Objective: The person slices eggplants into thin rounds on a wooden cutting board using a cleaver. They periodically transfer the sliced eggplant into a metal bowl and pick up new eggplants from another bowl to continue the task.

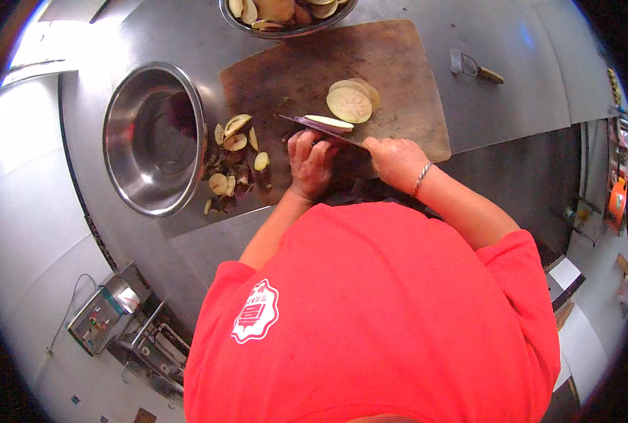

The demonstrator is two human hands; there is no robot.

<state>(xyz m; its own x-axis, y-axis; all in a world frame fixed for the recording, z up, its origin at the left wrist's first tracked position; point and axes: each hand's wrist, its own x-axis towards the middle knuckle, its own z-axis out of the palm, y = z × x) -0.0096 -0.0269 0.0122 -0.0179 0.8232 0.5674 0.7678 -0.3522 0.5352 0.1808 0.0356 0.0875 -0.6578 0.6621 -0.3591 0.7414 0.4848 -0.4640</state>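
My right hand (pixel 397 161) grips the handle of a kitchen knife (pixel 357 141), its thin blade slanting to the upper left across the wooden cutting board (pixel 398 58). Fingers curled, my left hand (pixel 311 164) presses close behind the blade on an eggplant, which is mostly hidden by the hand and dark shadow. On the blade's far side leans a pale slice with purple skin (pixel 328 123). Just beyond it, several round eggplant slices (pixel 349 104) overlap flat on the board. Eggplant trimmings (pixel 234 141) lie scattered left of my left hand, at the board's edge.
A steel basin (pixel 114 153) stands on the metal table (pixel 504 106) at the left. At the top edge, a steel bowl (pixel 292 35) holds cut eggplant pieces. A wooden-handled peeler (pixel 489 75) lies right of the board. A wall-side control box (pixel 94 322) is at lower left.
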